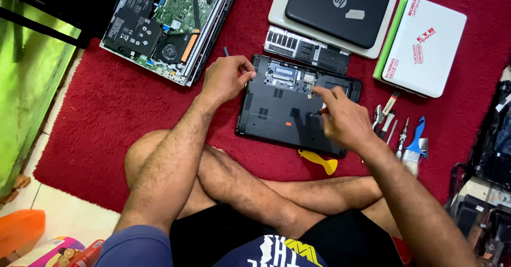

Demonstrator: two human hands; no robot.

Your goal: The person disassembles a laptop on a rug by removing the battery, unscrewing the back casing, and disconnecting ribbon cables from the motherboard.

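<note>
On the red rug [106, 112], an upturned black laptop [277, 115] lies at centre. Left hand [226, 78] grips its ten o'clock corner, fingers curled. Right hand [343, 118] pinches a small screwdriver [319, 111] against its base. A yellow pry tool [319, 161] lies at five o'clock.

The right hand [343, 119] covers part of the black laptop [287, 104], and the tool [319, 111] in its fingers is too small to tell. At eleven o'clock, the open laptop [165, 25] runs off the top edge. At three o'clock, dark gear [487, 182] is cut off. The yellow pick [319, 162] hides partly under the laptop.
</note>
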